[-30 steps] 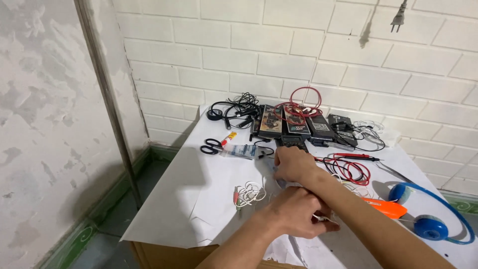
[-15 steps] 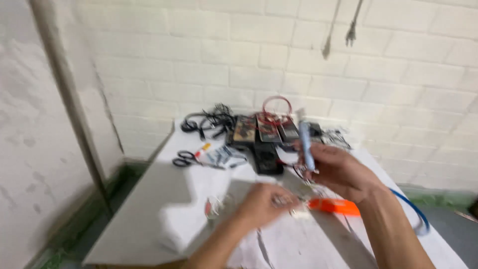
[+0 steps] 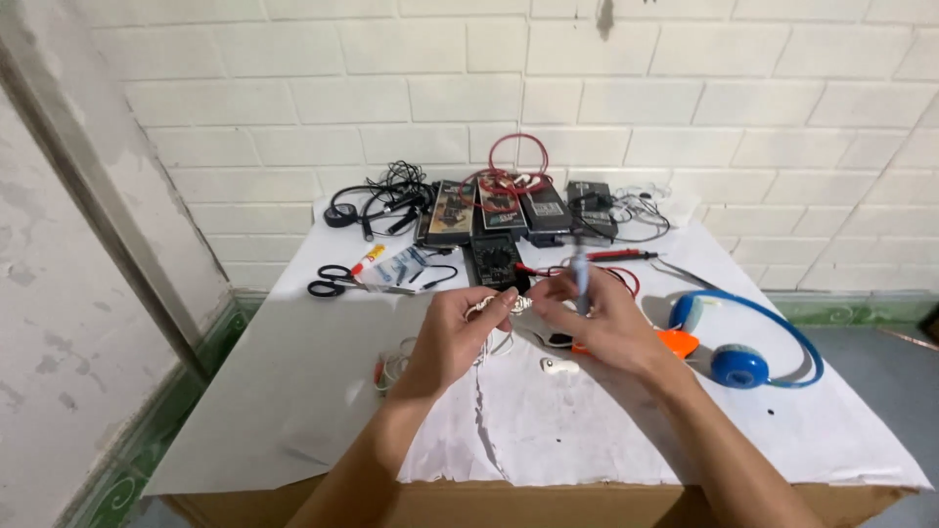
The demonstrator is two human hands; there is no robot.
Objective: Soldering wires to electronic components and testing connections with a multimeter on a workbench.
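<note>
My left hand point(image 3: 457, 334) is raised over the white paper-covered table point(image 3: 293, 391) and pinches a small white earphone wire bundle point(image 3: 501, 307) between thumb and fingers. My right hand point(image 3: 603, 323) meets it from the right, fingertips on the same wire, and also holds a slim grey pen-like tool point(image 3: 581, 279) upright. A white wire hangs down from the hands. A white earbud piece point(image 3: 559, 367) lies on the paper just below them.
Blue headphones point(image 3: 743, 352) and an orange object point(image 3: 677, 342) lie at the right. Black scissors point(image 3: 333, 282), a black multimeter point(image 3: 497, 262) with red probes, flat boxes point(image 3: 494, 207), and tangled black and red cables point(image 3: 386, 200) sit at the back by the brick wall.
Both hands have lifted off the table and come together at the wire. The right hand still holds the grey tool upright. The camera view has steadied and shifted.
</note>
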